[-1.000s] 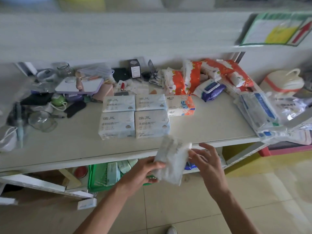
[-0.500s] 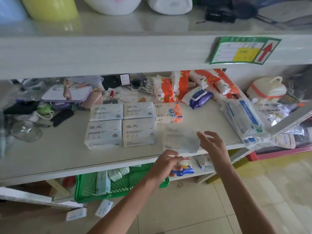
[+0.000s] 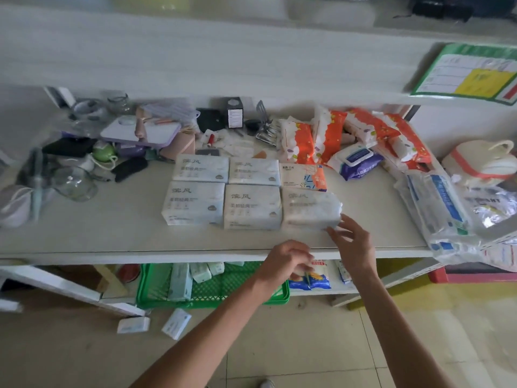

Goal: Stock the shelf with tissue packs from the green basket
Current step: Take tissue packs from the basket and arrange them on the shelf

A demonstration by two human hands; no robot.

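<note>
A white tissue pack (image 3: 309, 209) lies on the shelf (image 3: 112, 236), at the right end of the front row beside two like packs (image 3: 251, 207). My right hand (image 3: 353, 242) touches its right front corner with spread fingers. My left hand (image 3: 288, 260) hovers at the shelf's front edge with fingers curled and nothing in it. Below the shelf stands the green basket (image 3: 223, 299), with several tissue packs (image 3: 180, 281) inside it.
Orange tissue packs (image 3: 321, 135) and a blue wipes pack (image 3: 356, 161) lie behind. Clutter and glassware (image 3: 74, 183) fill the left, plastic bags (image 3: 436, 203) the right. Two small packs (image 3: 176, 322) lie on the floor. An upper shelf (image 3: 223, 65) overhangs.
The tissue pack went from both hands in front of the shelf onto the shelf at the right of the front row. My left hand let go and drew back.
</note>
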